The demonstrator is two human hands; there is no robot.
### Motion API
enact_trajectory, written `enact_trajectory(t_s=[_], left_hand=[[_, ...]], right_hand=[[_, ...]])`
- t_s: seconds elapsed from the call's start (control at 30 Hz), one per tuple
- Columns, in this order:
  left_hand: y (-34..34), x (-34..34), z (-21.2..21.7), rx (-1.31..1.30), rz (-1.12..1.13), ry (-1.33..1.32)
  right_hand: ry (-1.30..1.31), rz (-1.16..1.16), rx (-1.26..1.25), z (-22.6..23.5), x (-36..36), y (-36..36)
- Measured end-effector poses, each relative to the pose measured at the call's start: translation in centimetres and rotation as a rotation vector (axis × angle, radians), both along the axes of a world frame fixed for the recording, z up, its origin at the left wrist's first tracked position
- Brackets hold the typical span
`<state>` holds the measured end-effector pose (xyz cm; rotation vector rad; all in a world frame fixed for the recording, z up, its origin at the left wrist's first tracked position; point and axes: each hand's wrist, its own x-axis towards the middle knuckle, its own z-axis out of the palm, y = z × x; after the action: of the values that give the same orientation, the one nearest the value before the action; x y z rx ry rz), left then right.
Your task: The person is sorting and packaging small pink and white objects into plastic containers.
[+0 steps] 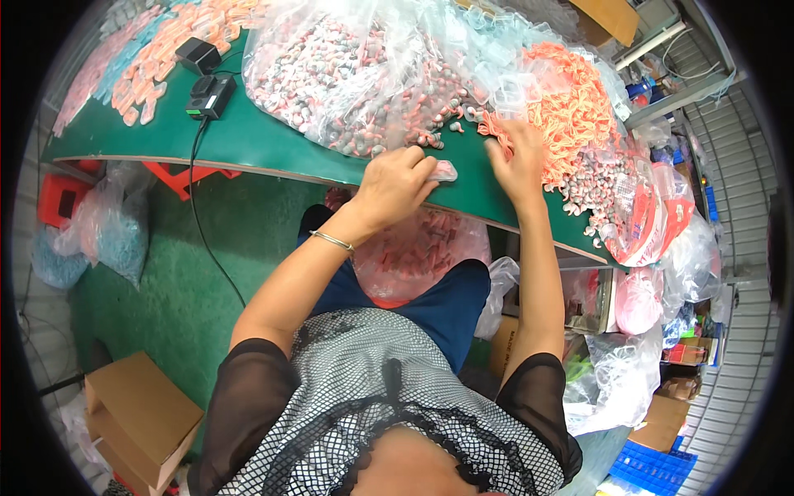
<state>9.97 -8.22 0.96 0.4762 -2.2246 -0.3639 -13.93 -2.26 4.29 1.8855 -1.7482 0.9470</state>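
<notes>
My left hand (395, 183) pinches a small clear plastic packet (444, 171) just above the green table (248, 136), near its front edge. A thin bracelet sits on that wrist. My right hand (519, 161) reaches into a heap of orange corded pieces (571, 112) to the right, fingers spread over them; whether it grips anything I cannot tell. A big clear bag of small grey and red pieces (347, 74) lies right behind both hands. More loose grey and red pieces (591, 186) lie right of my right hand.
Two black boxes (207, 78) with a cable sit on the table's left, next to pink and orange packets (145, 58). A bag of red pieces (418, 252) rests in my lap. Cardboard boxes (141, 417), plastic bags and a blue crate (653, 467) stand on the floor around.
</notes>
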Motion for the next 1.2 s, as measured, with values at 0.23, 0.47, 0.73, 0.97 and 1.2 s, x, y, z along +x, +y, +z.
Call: enact_trajectory(t_s=[0.23, 0.47, 0.73, 0.97, 1.2], left_hand=[[0.5, 0.3, 1.7, 0.088, -0.004, -0.034], [-0.5, -1.6, 2.5, 0.1, 0.015, -0.126], [-0.6, -2.3, 0.7, 0.158, -0.035, -0.072], [-0.5, -2.1, 0.8, 0.086, -0.053, 0.049], [0.4, -0.3, 0.9, 0.206, -0.241, 0.073]], right_hand=[[0.252, -0.337, -0.057, -0.4, -2.7, -0.4], [0.159, -0.111, 0.009, -1.4, 1.6, 5.4], [0.1, -0.102, 0.088, -2.5, 2.4, 7.4], [-0.051, 0.09, 0.171, -0.6, 6.0, 7.3], [-0.04, 0.075, 0.148, -2.7, 6.5, 7.2]])
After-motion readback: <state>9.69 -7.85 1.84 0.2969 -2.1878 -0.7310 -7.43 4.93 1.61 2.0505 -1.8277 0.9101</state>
